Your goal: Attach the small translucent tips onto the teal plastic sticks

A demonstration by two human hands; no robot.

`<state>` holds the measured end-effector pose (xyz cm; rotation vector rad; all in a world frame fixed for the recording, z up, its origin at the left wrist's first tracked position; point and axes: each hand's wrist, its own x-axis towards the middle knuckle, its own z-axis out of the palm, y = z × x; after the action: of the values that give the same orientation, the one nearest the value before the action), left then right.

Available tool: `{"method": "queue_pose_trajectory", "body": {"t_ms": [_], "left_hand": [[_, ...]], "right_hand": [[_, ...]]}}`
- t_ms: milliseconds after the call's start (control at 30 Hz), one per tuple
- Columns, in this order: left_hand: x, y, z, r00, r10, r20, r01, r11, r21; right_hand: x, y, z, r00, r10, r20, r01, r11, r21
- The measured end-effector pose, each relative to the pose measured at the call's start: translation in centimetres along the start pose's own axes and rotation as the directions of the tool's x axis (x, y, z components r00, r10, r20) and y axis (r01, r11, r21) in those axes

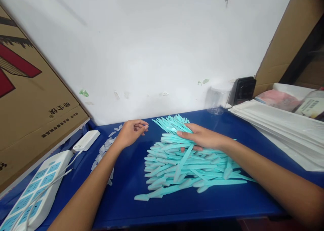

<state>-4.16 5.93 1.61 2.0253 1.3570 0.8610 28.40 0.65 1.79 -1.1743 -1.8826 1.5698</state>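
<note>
A big pile of turquoise eyebrow razors point(164, 170) with pale, frosted-looking covered ends lies on the blue table. My right hand point(196, 136) is closed over the back of the pile, thumb above and fingertips below, with several razors in its grip. Beyond it, more razors point(170, 123) lie lined up close together. My left hand point(133, 131) hangs left of the pile with thumb and curled fingers together; anything pinched there is too small to make out. Small translucent caps point(102, 151) are scattered beside my left forearm, which partly hides them.
At left are a white power strip point(54, 163) with cables, a white adapter point(86, 140) and a printed cardboard box point(37, 89). A clear plastic jar point(219, 101) and a black object point(244, 91) stand near the wall. White sheets or bags point(283, 129) are stacked at right.
</note>
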Motion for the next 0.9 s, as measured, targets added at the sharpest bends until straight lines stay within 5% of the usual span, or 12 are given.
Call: {"method": "queue_pose_trajectory", "body": {"t_ms": [267, 467, 633, 900], "left_hand": [[0.1, -0.2, -1.7, 0.999, -0.011, 0.046, -0.002, 0.957, 0.290], [-0.2, -3.0, -7.8, 0.989, -0.129, -0.066, 0.135, 0.661, 0.738], [-0.3, -5.2, -9.6, 0.950, -0.295, -0.103, 0.265, 0.586, 0.766], [0.3, -6.6, -8.7, 0.909, -0.414, -0.048, 0.336, 0.660, 0.672]], "right_hand": [[-0.1, -1.1, 0.0, 0.998, 0.066, -0.004, -0.065, 0.996, 0.063], [-0.1, -0.7, -0.1, 0.994, 0.101, -0.040, -0.099, 0.994, 0.049], [0.0, -0.6, -0.1, 0.995, 0.090, -0.045, -0.089, 0.996, 0.032], [0.6, -0.2, -0.5, 1.000, -0.006, -0.028, 0.007, 0.999, 0.032]]}}
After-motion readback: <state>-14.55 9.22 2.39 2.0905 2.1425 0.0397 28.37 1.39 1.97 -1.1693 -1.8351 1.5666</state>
